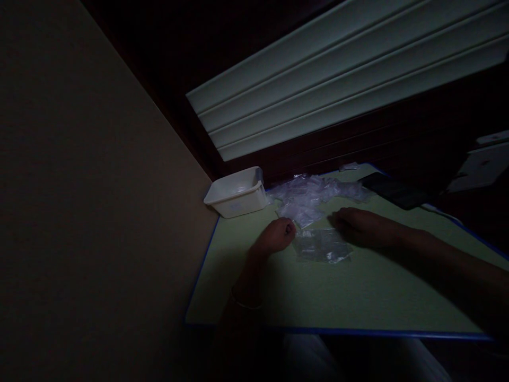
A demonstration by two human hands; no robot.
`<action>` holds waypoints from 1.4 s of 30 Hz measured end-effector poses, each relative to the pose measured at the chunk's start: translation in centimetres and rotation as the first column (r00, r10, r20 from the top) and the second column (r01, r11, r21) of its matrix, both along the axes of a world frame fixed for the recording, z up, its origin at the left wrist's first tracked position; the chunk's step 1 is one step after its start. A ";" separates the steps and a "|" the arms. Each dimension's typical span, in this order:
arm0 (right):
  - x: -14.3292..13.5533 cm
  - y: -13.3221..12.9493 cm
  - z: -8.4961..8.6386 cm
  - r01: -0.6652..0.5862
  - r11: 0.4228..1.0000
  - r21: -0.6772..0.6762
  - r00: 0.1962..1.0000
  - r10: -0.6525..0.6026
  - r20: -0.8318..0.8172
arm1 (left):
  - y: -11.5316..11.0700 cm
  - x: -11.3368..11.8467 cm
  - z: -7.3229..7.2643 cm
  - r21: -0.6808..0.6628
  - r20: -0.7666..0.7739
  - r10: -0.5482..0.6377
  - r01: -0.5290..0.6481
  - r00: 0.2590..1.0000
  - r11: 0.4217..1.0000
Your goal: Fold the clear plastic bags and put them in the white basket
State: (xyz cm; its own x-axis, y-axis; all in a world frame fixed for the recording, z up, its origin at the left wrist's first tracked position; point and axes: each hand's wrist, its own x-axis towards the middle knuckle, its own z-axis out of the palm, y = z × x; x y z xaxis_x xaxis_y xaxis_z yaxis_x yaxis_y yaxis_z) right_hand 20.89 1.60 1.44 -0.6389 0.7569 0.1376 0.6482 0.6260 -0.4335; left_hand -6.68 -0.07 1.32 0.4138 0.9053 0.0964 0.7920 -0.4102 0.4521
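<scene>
A clear plastic bag (323, 247) lies stretched out low over the table between my two hands. My left hand (277, 235) is closed at the bag's upper left corner, its thumb and fingers curled together. At the upper right corner my right hand (356, 225) is closed too, with fingers bent inward; its fingertips are partly hidden in shadow. Just beyond the hands spreads a loose pile of clear plastic bags (304, 199), crumpled and overlapping. The dim light hides whether anything is inside the bags.
A white plastic bin (244, 204) stands at the table's back left corner, against the wall. A dark flat object (395, 191) lies at the back right. The pale green table (318, 302) has a blue edge. A dark slatted panel (318, 79) rises behind it.
</scene>
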 end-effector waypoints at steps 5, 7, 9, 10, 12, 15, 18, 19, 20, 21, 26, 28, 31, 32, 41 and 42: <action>-0.2 -0.5 0.7 0.015 0.991 -0.132 0.982 -0.039 -0.184 | -0.2 0.2 0.4 -0.003 0.086 -0.028 0.029 0.996 1.000; -0.4 -0.6 0.5 -0.031 0.986 -0.162 0.961 -0.015 -0.274 | -0.3 0.3 0.5 -0.036 0.129 -0.036 0.041 0.991 0.999; -0.7 -0.6 0.2 -0.062 0.983 -0.171 0.945 0.003 -0.326 | -0.4 0.4 0.5 -0.061 0.182 -0.036 0.047 0.983 0.997; -0.8 -0.5 0.0 -0.079 0.982 -0.170 0.940 0.017 -0.340 | -0.3 0.4 0.5 -0.077 0.215 -0.029 0.046 0.976 0.996; -1.0 -0.5 -0.2 -0.112 0.981 -0.161 0.930 0.046 -0.364 | -0.2 0.3 0.4 -0.115 0.292 -0.012 0.047 0.956 0.992; -1.1 -0.5 -0.4 -0.133 0.977 -0.168 0.924 0.061 -0.377 | 0.1 0.2 0.0 -0.170 0.398 0.020 0.052 0.917 0.984; -1.0 -0.5 -0.4 -0.141 0.970 -0.196 0.924 0.058 -0.378 | 0.4 0.2 -0.4 -0.227 0.467 0.065 0.049 0.882 0.973; -1.0 -0.6 -0.4 -0.145 0.968 -0.203 0.922 0.057 -0.384 | 0.5 0.2 -0.5 -0.252 0.486 0.085 0.046 0.870 0.967; -1.0 -0.6 -0.4 -0.147 0.967 -0.209 0.918 0.055 -0.392 | 0.6 0.3 -0.6 -0.284 0.507 0.111 0.044 0.855 0.958; -1.1 -0.7 -0.4 -0.150 0.965 -0.215 0.917 0.055 -0.395 | 0.6 0.5 -0.7 -0.321 0.528 0.141 0.043 0.838 0.946; -1.3 -0.7 -0.5 -0.128 0.966 -0.224 0.929 0.038 -0.369 | 0.4 1.5 -1.0 -0.425 0.583 0.218 0.064 0.783 0.903; -1.3 -0.6 -0.7 -0.120 0.969 -0.217 0.928 0.031 -0.372 | 0.3 1.8 -1.1 -0.407 0.585 0.212 0.057 0.783 0.912; -1.2 -0.4 -1.0 -0.124 0.965 -0.232 0.918 0.023 -0.397 | 0.3 2.0 -1.1 -0.385 0.607 0.189 0.078 0.772 0.919; -1.2 -0.4 -1.0 -0.135 0.962 -0.237 0.911 0.027 -0.411 | 0.3 2.1 -1.0 -0.380 0.622 0.172 0.103 0.764 0.919; -1.7 -1.2 0.2 -0.179 0.875 -0.450 0.903 -0.035 -0.428 | 0.0 2.2 -0.2 -0.376 0.687 0.151 0.170 0.711 0.911; -1.7 -1.2 0.2 -0.192 0.862 -0.469 0.903 -0.033 -0.429 | 0.0 2.2 -0.1 -0.375 0.694 0.147 0.179 0.705 0.910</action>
